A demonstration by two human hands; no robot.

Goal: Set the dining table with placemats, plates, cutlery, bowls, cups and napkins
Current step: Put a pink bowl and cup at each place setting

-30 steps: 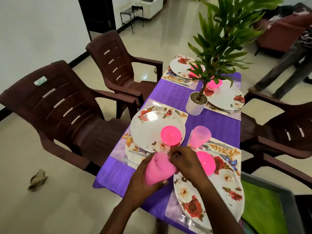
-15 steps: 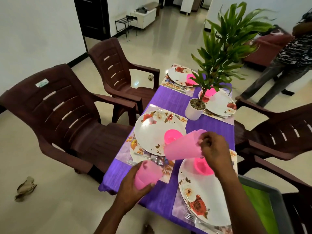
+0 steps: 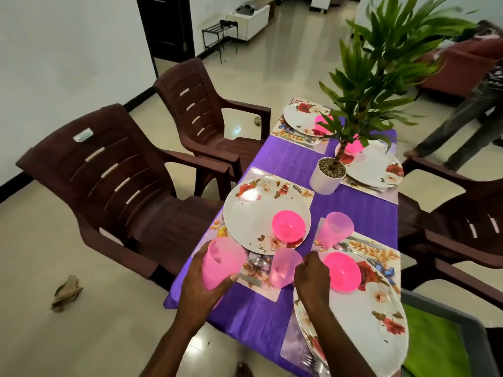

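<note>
While gripping a stack of pink cups at the near left edge of the purple-clothed surface, left hand wrapped around the stack; right hand curled beside a single pink cup, fingers touching its side, cup standing on the corner of the left placemat. Just right of that, a floral plate carrying a pink bowl, with a spoon beside it. Beyond the hands, another floral plate with its own pink bowl, and a second lone cup upright at the top corner of the right setting. Farther on, a white potted plant mid-surface, then two more plates with pink bowls partly hidden by leaves. Brown plastic chairs ranged along the left; a person's legs at far right.
</note>
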